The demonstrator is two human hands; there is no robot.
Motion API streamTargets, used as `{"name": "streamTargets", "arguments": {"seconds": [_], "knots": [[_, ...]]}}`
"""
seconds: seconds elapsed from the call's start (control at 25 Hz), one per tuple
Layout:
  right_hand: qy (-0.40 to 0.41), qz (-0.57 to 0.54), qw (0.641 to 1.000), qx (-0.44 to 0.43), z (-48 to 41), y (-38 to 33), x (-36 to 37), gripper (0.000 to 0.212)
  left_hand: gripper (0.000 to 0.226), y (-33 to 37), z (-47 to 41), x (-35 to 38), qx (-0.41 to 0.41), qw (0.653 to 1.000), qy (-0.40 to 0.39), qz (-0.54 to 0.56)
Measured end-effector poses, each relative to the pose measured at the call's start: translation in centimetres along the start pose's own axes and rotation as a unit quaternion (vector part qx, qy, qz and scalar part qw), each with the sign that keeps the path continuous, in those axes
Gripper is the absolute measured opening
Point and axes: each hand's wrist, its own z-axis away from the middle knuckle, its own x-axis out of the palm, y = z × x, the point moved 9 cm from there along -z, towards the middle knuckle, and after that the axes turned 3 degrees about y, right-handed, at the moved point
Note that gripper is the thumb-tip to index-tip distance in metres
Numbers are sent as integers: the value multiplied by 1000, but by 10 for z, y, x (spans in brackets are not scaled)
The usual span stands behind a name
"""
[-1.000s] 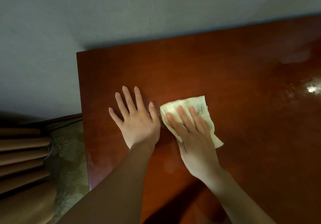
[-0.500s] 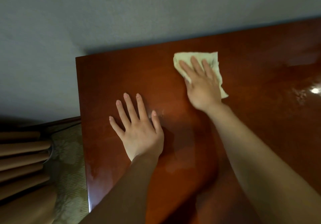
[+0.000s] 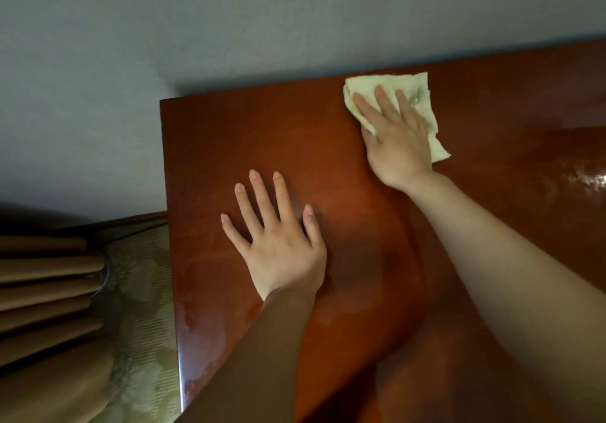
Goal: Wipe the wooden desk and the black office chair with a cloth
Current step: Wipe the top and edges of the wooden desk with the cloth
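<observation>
The cloth (image 3: 418,93) has travelled away from the person. A second ago it lay just off the left thumb, and now it sits at the desk's far edge, beyond and to the right of the left fingertips. In the last half second it has barely shifted, so the stroke looks to have reached its far end.

At far left hang folds of tan curtain (image 3: 42,291), with patterned flooring (image 3: 144,291) between them and the wooden desk (image 3: 229,147). Pale smears show on the wood near that left edge, on the little-finger side of the left hand (image 3: 282,245). This hand has not moved across the frames. It lies palm down with its fingers (image 3: 262,199) straight and spread wide, holding nothing, apparently as a brace.

Further right, the right hand (image 3: 396,140) lies flat on the cloth, its fingers (image 3: 385,104) straight and slightly fanned, pressing it to the wood rather than gripping it. Cloth shows past the fingertips and along the little-finger side. A bright glare patch (image 3: 590,178) with streaks lies well right of that hand.

The strip between the two hands now seems covered. The left margin and the right part of the desk probably still need passes. No chair is in view, so that half of the job looks untouched.
</observation>
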Motion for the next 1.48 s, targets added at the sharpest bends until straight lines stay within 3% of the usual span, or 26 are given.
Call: {"name": "streamTargets", "arguments": {"seconds": [0.24, 0.36, 0.44, 0.52, 0.6, 0.76, 1.08, 1.24, 1.48], "knots": [[-17, 0, 994, -105, 112, -34, 22, 48, 71, -1, 3, -8, 26, 992, -52, 115], [-29, 3, 987, -160, 169, -48, 35, 51, 60, -11, 9, -21, 52, 948, -97, 299], [-30, 12, 984, -178, 191, -53, 42, 52, 53, -28, 20, -28, 42, 929, -110, 350], [-34, 7, 982, -187, 195, -54, 43, 51, 53, -52, 34, -37, 51, 962, -59, 261], [-51, 6, 980, -191, 183, -55, 41, 50, 64, -79, 45, -36, 8, 990, -22, 136], [-55, 6, 988, -145, 128, -65, 36, 51, 79, -98, 47, -23, -91, 993, -62, 36], [-61, 21, 995, -75, -13, -79, 26, 47, 76, -92, 44, -20, -88, 994, -66, 5], [-50, 10, 997, -50, -16, -85, 28, 47, 78, -93, 41, -17, -87, 993, -78, -4], [-93, -1, 989, -111, 21, -98, 29, 46, 84, -92, 38, -19, -75, 994, -85, 9]]}}
